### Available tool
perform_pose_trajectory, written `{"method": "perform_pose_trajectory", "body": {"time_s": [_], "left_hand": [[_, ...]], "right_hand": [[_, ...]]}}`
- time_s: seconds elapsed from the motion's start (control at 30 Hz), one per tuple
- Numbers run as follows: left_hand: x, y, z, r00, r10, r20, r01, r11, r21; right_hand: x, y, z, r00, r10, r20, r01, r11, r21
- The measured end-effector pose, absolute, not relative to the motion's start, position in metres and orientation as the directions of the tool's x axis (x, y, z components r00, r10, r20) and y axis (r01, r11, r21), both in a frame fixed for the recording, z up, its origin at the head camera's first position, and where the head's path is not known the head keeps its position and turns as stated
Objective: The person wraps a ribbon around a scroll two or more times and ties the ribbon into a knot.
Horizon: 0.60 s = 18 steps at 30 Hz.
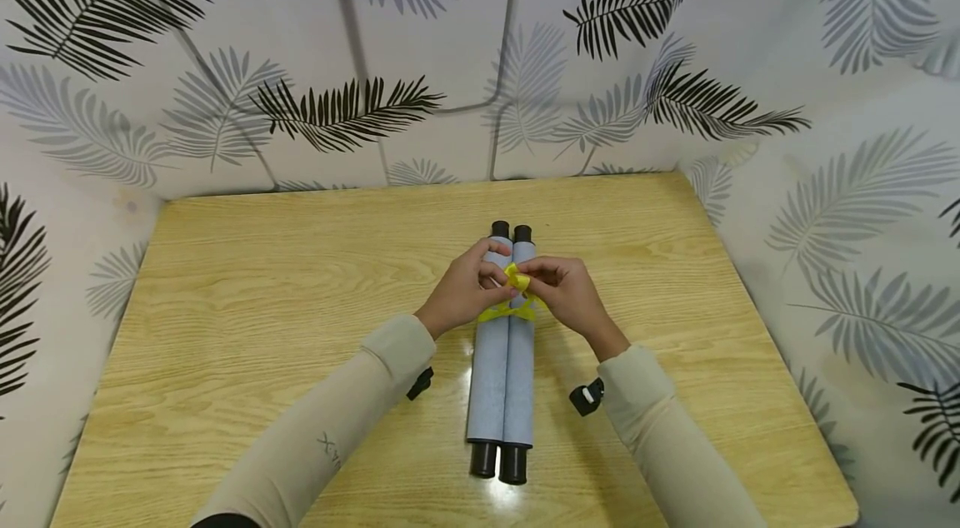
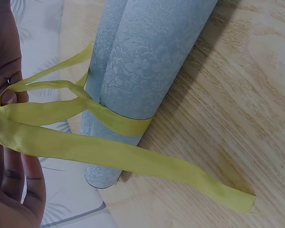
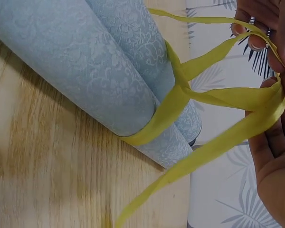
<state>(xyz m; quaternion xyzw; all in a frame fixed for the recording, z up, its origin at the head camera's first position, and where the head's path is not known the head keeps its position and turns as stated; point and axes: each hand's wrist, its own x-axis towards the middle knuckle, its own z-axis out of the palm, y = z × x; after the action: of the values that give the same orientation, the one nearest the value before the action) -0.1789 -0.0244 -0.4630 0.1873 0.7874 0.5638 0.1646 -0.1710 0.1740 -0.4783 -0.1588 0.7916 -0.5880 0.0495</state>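
Observation:
Two pale blue rolls [image 1: 505, 382] with a raised floral pattern lie side by side on the table, black ends [image 1: 513, 464] sticking out of them. A yellow ribbon [image 1: 491, 312] passes around both and crosses on top, as the right wrist view shows. Above that crossing, my left hand [image 1: 468, 284] pinches the ribbon between thumb and fingers, its other fingers spread over the rolls. My right hand [image 1: 567, 295] pinches the ribbon just beside it, fingertips close to the left thumb. In the left wrist view, a loose ribbon tail [image 2: 213, 183] hangs down past the rolls.
The wood-grain table [image 1: 300, 278] stretches out on both sides of the rolls. Behind it and at the sides hangs leaf-patterned cloth [image 1: 420, 45]. A small black device [image 1: 587, 397] sits at the right wrist, another [image 1: 421, 384] at the left.

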Motion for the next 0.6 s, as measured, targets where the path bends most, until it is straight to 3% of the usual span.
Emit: {"method": "perform_pose_trajectory", "body": {"time_s": [0.3, 0.6], "left_hand": [[-0.1784, -0.0212, -0.4624, -0.902, 0.426, -0.076, 0.097, 0.370, 0.924], [-0.1790, -0.0244, -0.4663, -0.878, 0.467, -0.105, 0.093, 0.382, 0.919]], "right_hand": [[-0.1679, 0.1829, -0.4802, -0.875, -0.470, 0.119, -0.215, 0.157, -0.964], [-0.1688, 0.1829, -0.4782, -0.893, -0.440, 0.093, -0.210, 0.224, -0.952]]}}
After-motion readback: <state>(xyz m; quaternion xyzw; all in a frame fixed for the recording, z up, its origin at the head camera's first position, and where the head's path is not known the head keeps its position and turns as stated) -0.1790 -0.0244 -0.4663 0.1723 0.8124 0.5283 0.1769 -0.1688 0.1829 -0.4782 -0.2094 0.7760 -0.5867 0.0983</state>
